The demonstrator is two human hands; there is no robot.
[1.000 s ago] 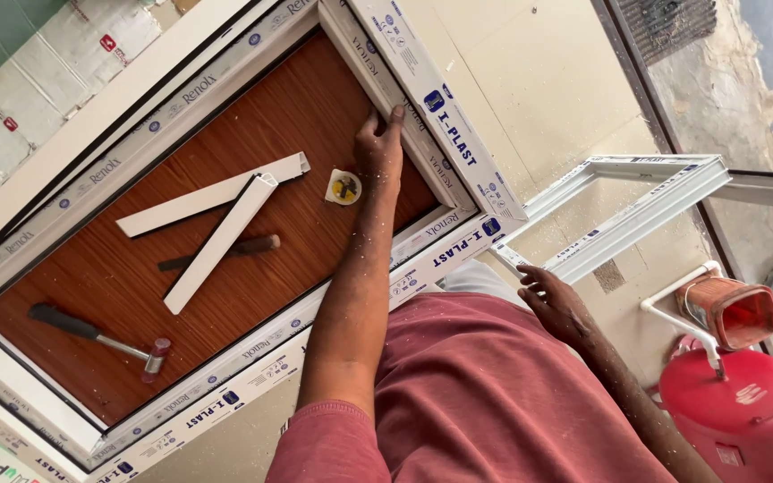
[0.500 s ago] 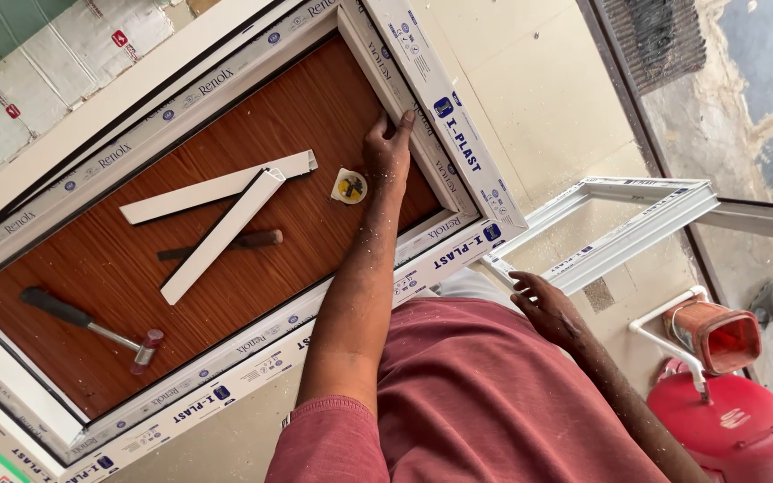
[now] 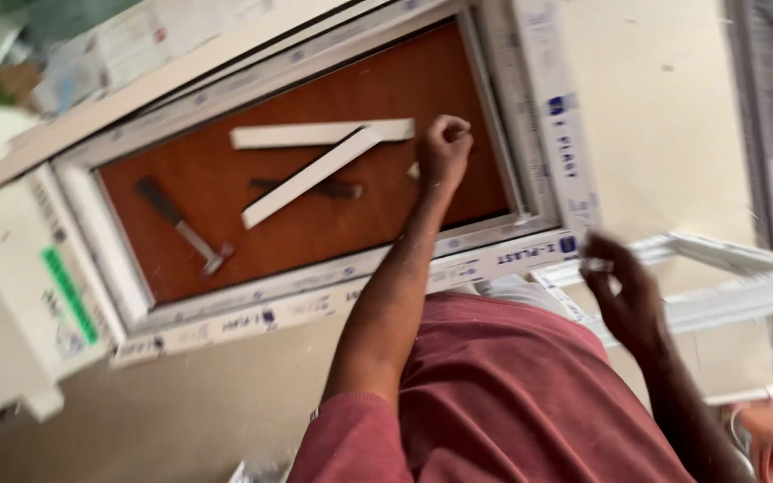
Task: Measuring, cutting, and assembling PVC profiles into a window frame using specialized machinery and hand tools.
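Fingers of the left hand curl together above the brown panel beside 2 white strips, a hammer lying well apart, while right hand fingers pinch something small near the white frame.

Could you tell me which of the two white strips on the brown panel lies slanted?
The lower white strip; it runs diagonally, while the upper strip lies nearly level.
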